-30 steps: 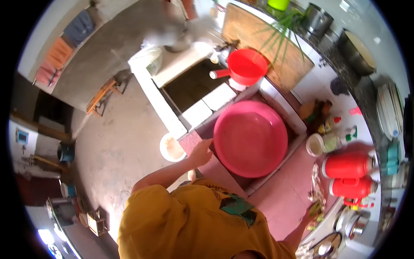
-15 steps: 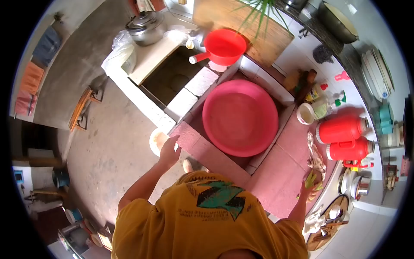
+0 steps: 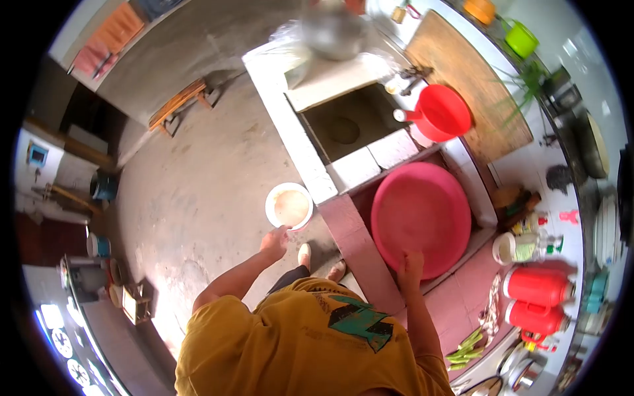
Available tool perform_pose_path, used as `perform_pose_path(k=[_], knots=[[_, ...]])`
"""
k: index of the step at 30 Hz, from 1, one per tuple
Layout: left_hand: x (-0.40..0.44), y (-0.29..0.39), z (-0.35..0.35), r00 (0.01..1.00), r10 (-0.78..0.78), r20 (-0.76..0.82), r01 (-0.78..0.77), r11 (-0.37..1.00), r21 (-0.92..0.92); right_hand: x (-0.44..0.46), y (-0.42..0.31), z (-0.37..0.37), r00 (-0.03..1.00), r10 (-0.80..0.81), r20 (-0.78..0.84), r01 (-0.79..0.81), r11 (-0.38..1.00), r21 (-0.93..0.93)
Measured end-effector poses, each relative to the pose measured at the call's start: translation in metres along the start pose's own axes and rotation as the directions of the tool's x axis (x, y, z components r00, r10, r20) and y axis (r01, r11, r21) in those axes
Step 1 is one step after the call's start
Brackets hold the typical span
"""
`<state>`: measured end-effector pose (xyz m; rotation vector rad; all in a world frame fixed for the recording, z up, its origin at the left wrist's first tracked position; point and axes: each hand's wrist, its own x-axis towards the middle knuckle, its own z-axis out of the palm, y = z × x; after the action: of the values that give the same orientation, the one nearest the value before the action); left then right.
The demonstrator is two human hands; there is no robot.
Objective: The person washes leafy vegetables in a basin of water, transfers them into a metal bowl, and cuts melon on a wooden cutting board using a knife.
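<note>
My left hand [image 3: 274, 243] is at the near rim of a white bucket [image 3: 270, 206] on the floor, which holds pale, cloudy contents. Its fingers stretch out towards the rim; whether they touch it is unclear. My right hand [image 3: 411, 267] overlaps the near edge of a large pink basin [image 3: 456, 245] set in the tiled recess. The fingers there look curled closed, and anything inside them is hidden. Green vegetable stalks [image 3: 466, 350] lie on the pink tiled ledge [image 3: 456, 310], away from both hands.
A red dipper [image 3: 444, 113] rests beyond the basin, beside a dark square opening [image 3: 350, 122]. A blurred metal pot [image 3: 333, 30] stands farther back. Red thermos flasks [image 3: 538, 287] and bottles line the right wall. A wooden bench [image 3: 178, 104] stands across the floor.
My right hand has left the green stalks and moved left to the basin's edge. My left hand remains by the bucket, its fingers less spread. The view has turned left.
</note>
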<state>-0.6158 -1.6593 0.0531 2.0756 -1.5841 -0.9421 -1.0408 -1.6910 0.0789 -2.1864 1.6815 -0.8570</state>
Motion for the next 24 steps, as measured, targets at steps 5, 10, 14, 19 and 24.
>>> perform_pose_path(k=[5,10,14,19,24], knots=[[-0.053,-0.127,-0.019,0.934,-0.355,-0.033,0.356,0.931,0.083,0.025,-0.024,0.018,0.995,-0.009,0.099,0.000,0.996,0.084],[-0.110,-0.216,-0.057,0.757,-0.645,-0.105,0.654,0.749,0.109,-0.005,-0.028,0.040,0.997,-0.043,0.071,0.043,0.999,-0.006],[-0.120,-0.250,-0.077,0.687,-0.726,0.026,0.721,0.686,0.100,-0.018,-0.069,0.068,0.996,0.034,0.079,-0.038,0.998,0.056],[-0.101,-0.284,-0.067,0.813,-0.582,0.012,0.582,0.813,0.001,0.005,-0.146,0.092,0.979,0.066,0.191,-0.105,0.975,0.197],[-0.083,-0.256,-0.091,0.796,-0.589,0.142,0.603,0.792,-0.097,0.031,-0.168,0.096,0.951,-0.113,0.286,0.069,0.985,0.159]])
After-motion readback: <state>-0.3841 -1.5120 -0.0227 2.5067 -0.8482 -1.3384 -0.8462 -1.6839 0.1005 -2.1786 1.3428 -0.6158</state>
